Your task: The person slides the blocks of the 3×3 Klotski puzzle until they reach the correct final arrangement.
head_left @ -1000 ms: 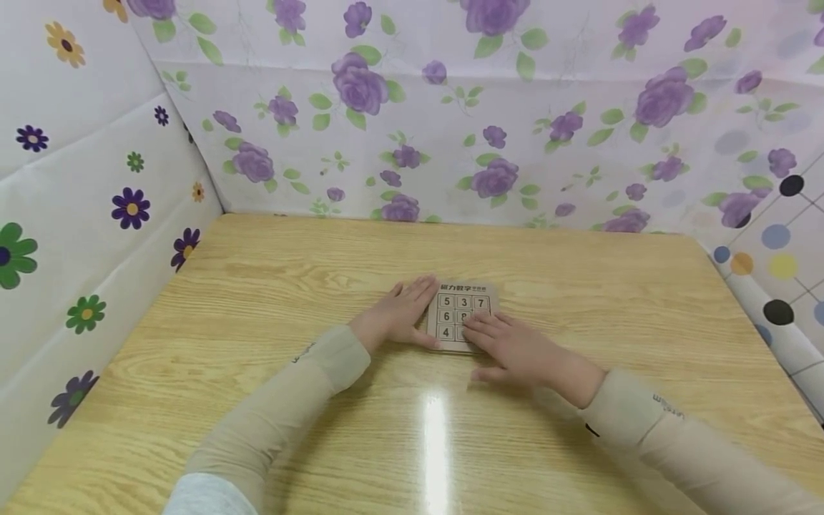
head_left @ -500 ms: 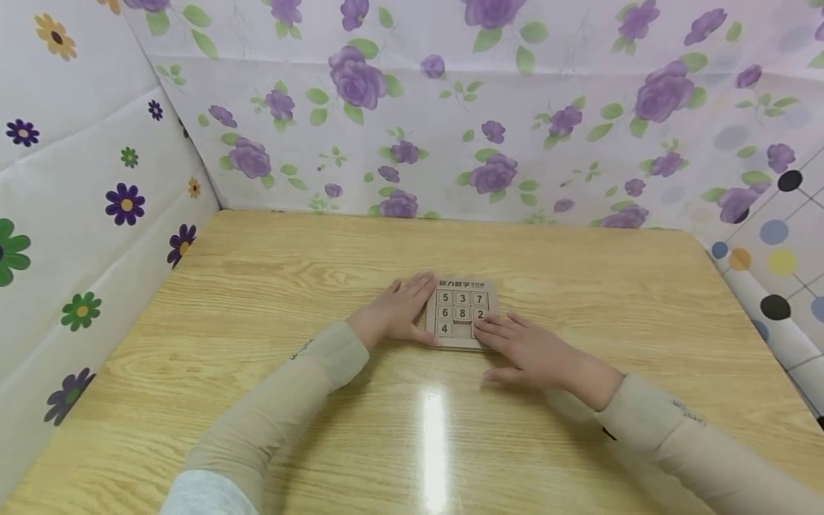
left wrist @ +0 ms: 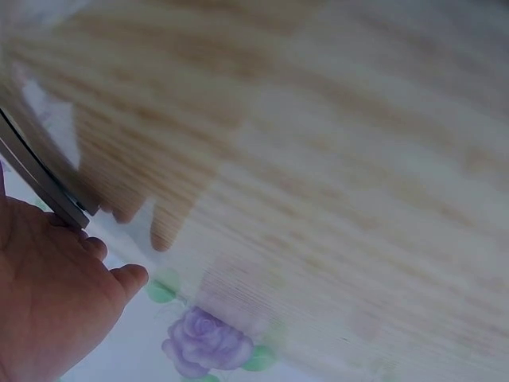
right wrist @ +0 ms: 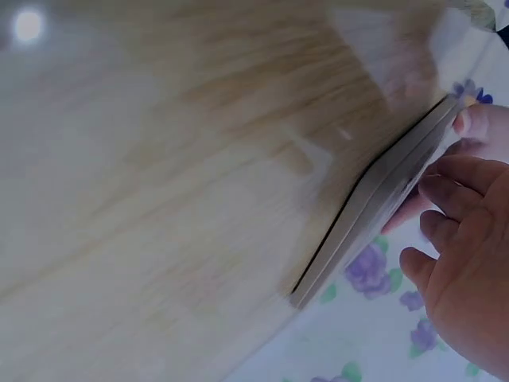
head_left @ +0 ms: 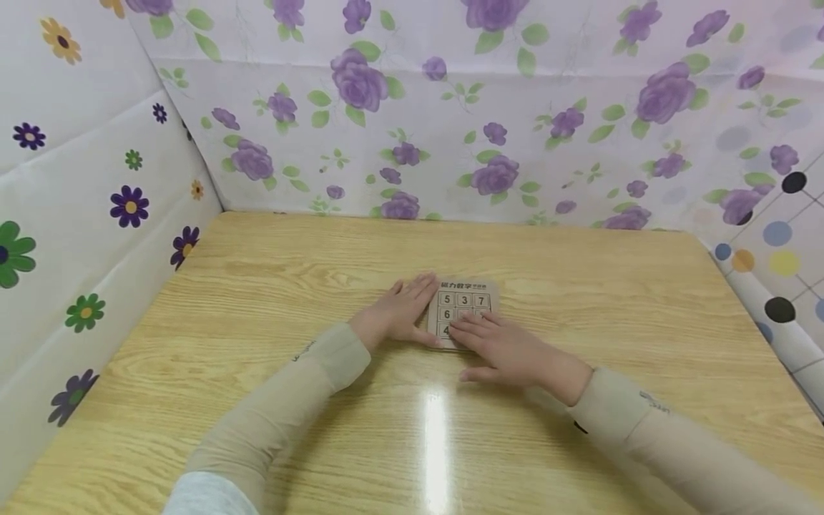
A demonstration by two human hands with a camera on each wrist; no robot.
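A flat number slide puzzle (head_left: 468, 286) with square tiles lies on the wooden table; its top row reads 5, 3, 7. My left hand (head_left: 398, 315) rests along the puzzle's left side, fingers straight at the upper corner and thumb at the lower one. Across the lower middle and right tiles lie the extended fingers of my right hand (head_left: 508, 350), hiding them, with the thumb apart below the puzzle. In the right wrist view the puzzle's side edge (right wrist: 362, 207) shows beside that hand. The left wrist view catches my left hand (left wrist: 56, 294) against the edge.
Wood-grain tabletop (head_left: 309, 257) surrounds the puzzle, with a bright light reflection (head_left: 435, 443) in front. A cloth with purple flowers (head_left: 360, 82) hangs behind the table. Patterned cloths stand at the left (head_left: 77, 214) and right (head_left: 782, 265).
My right hand moved rightward over the puzzle, baring a gap in the middle of the bottom row, then came back left and covers that spot. The left hand stays put.
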